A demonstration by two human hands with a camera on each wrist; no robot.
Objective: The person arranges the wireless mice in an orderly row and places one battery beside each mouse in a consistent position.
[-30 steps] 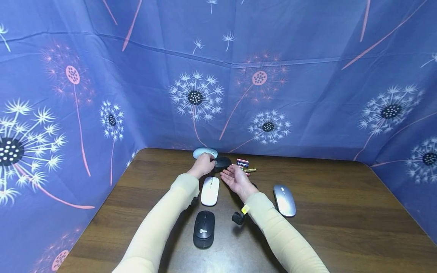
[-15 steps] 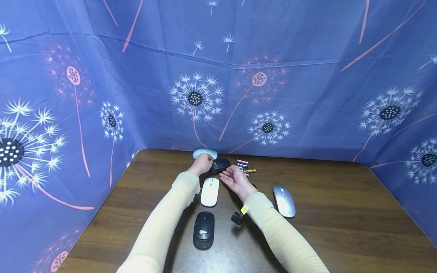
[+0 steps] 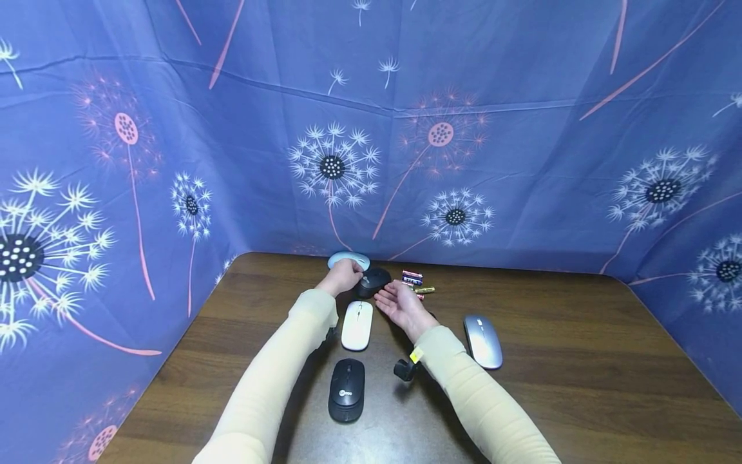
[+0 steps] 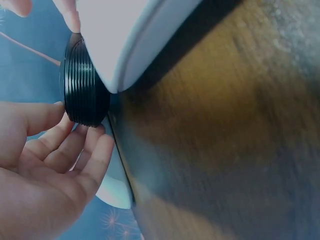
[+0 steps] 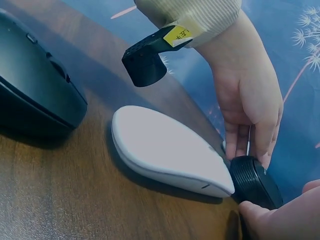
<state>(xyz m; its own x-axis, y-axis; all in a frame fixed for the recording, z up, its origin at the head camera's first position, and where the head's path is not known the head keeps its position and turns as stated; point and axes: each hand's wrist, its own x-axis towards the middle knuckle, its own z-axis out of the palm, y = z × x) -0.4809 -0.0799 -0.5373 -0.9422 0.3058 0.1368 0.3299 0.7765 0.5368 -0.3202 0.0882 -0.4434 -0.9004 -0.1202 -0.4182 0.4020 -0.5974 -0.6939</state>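
Note:
A black computer mouse (image 3: 373, 282) with ribbed sides lies between my two hands near the back of the table. My left hand (image 3: 343, 277) pinches its left end, thumb on one side and fingers on the other, as the left wrist view shows the mouse (image 4: 84, 87) close up. My right hand (image 3: 400, 305), palm up with fingers extended, touches the mouse's right side with its fingertips. A white mouse (image 3: 356, 325) stands just in front of the black one. Behind my left hand is a light blue mouse (image 3: 348, 260), partly hidden by it.
Several batteries (image 3: 413, 278) lie just beyond my right hand. A second black mouse (image 3: 346, 390) sits nearer on the wooden table (image 3: 580, 374), and a silver mouse (image 3: 484, 341) rests right of my right forearm. A blue dandelion-print cloth (image 3: 522, 161) hangs behind the table.
The black mouse has shifted slightly left and turned a little, with my left hand at its end. My right hand has barely moved.

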